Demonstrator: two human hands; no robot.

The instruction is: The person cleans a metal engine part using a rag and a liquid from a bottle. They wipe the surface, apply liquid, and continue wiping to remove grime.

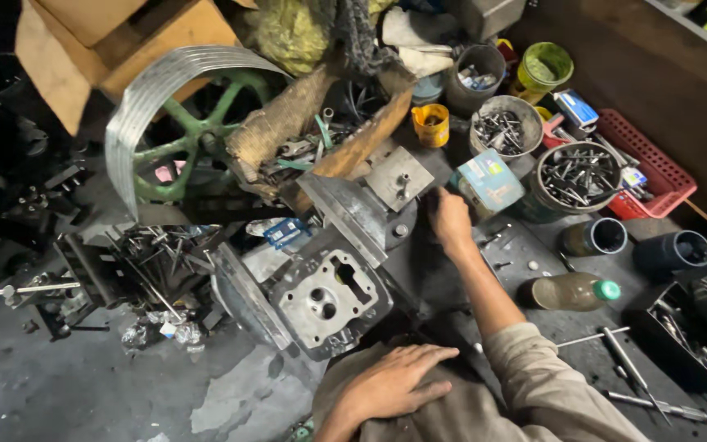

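Our right hand (450, 219) reaches forward, fingers curled against the engine block (345, 270), which lies left of it on the dark worktop (525, 262). Our left hand (394, 383) rests flat and empty on our knee, nearer us.

The engine block (329, 290) lies left of the right hand (450, 221). Behind the hand stand 3 tins (507, 124) with bolts in them. A bottle (570, 291) lies right of the arm.

Light: dim, seemingly overhead | Shadows: deep at left edge | Focus: soft | Distortion: wide-angle edge bending
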